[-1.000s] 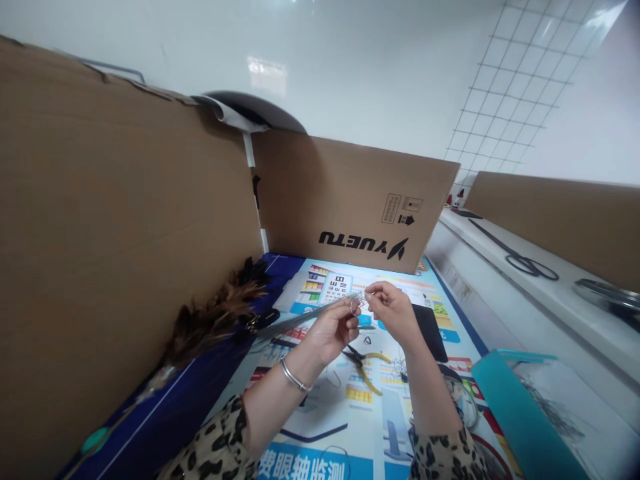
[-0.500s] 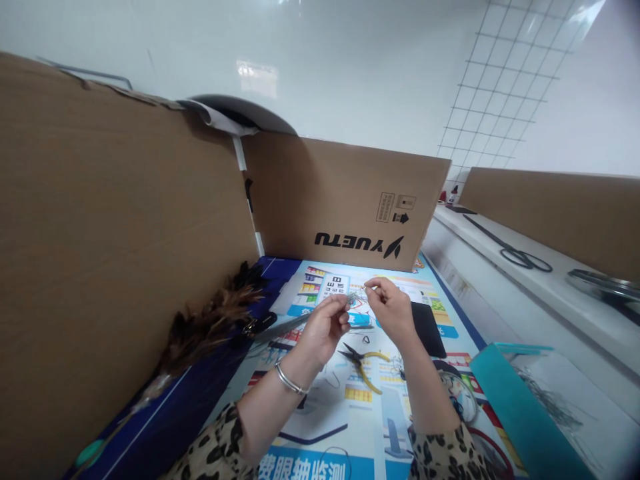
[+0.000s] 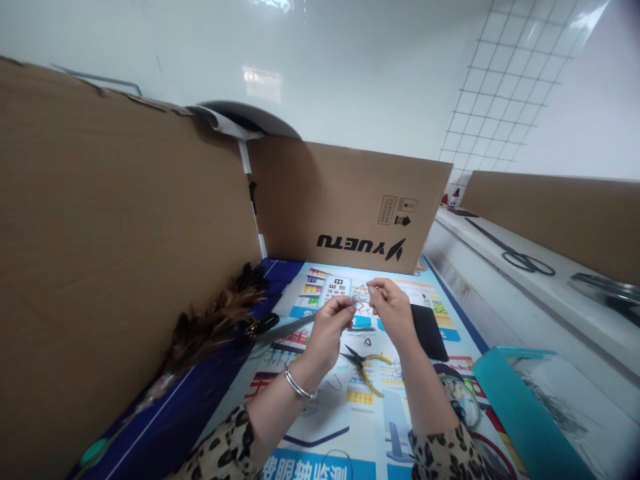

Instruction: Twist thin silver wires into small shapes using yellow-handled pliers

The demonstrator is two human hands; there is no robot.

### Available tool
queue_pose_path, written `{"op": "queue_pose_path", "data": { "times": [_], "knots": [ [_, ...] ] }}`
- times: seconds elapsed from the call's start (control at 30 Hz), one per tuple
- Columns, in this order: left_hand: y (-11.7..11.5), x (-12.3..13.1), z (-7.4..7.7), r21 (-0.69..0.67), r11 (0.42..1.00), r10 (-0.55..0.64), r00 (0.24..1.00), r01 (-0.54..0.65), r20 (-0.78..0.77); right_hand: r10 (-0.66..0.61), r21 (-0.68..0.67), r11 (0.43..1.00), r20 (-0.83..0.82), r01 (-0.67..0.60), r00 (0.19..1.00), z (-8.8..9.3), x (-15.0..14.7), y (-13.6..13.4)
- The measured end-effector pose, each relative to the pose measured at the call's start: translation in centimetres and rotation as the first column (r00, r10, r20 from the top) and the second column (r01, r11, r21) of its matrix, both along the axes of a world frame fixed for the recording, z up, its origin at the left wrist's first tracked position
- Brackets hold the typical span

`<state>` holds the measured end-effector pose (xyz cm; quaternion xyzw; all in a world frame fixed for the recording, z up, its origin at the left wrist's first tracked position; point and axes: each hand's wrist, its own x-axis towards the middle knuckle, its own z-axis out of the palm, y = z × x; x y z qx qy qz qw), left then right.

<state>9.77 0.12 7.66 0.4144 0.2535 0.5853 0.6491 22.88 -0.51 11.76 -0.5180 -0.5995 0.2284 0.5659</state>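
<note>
Wire (image 3: 357, 301), printed tabletop (image 3: 363, 427), cardboard (image 3: 320, 193), pale wall (image 3: 370, 73)

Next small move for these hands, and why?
I'd probably bring the right hand slightly closer to the left hand: both are pinched, fingertips near but apart, and thin silvery wire shows at the left fingertips, ends too fine to trace. The yellow-handled black pliers lie unheld.

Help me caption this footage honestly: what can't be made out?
Head view:
Thin item in the left hand: too small and blurred to identify.
Right end of the grey strip: hidden behind that hand.
Metal object: cut off by the right edge.
Teal box: cut off by the bottom edge.
</note>
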Motion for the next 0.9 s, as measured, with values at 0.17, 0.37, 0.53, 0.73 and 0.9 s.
{"op": "queue_pose_path", "data": {
  "times": [0.17,0.37,0.53,0.73,0.9],
  "knots": [
    [-0.5,0.3,0.4,0.006,1.000,0.024,1.000,-0.024,0.013,-0.012,0.017,1.000,0.027,0.011,1.000,-0.2,-0.6,0.0],
    [-0.4,0.3,0.1,-0.001,0.998,0.056,0.998,-0.056,0.022,-0.073,0.025,0.997,0.088,0.071,0.993,-0.6,-1.2,-0.1],
    [-0.3,0.1,0.1,-0.004,1.000,-0.020,0.999,0.020,0.037,-0.164,0.085,0.984,0.099,0.156,0.981,-0.9,-1.7,-0.1],
    [0.1,-0.3,0.5,-0.044,0.978,-0.200,0.979,0.202,0.050,-0.204,0.099,0.976,0.082,0.196,0.975,-0.8,-1.5,-0.1],
    [0.6,-0.9,0.6,-0.035,0.974,-0.225,0.974,0.226,0.027,-0.206,0.113,0.974,0.072,0.197,0.976,-0.7,-1.2,-0.1]
  ]
}}
